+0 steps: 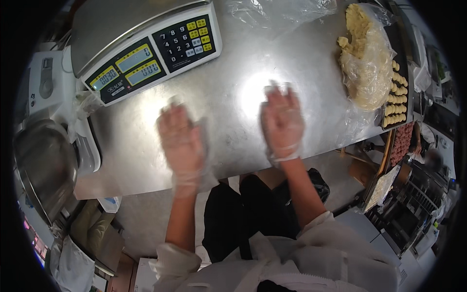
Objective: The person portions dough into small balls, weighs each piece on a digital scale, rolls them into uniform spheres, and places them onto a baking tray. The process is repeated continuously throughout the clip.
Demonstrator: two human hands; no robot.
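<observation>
My left hand (pixel 179 138), in a thin clear plastic glove, is over the near part of the steel table (pixel 228 121). Its fingers stretch away from me, and nothing shows in them. To its right, my gloved right hand (pixel 283 124) is held much the same way, fingers extended and a little apart. Both hands are smeared by motion, so whether they touch the metal is unclear. Beyond the left hand stands a white digital scale (pixel 151 53) with a keypad and lit displays. Further right of my right hand lies a mass of yellow dough (pixel 365 73), partly wrapped in clear plastic.
Rows of small dough pieces fill a dark tray (pixel 386 127) at the table's right edge. Clear plastic sheeting (pixel 282 10) lies at the back. A metal bowl (pixel 46 168) sits at the left. Past the right edge are reddish balls (pixel 402 141) on a tray and a person (pixel 428 135).
</observation>
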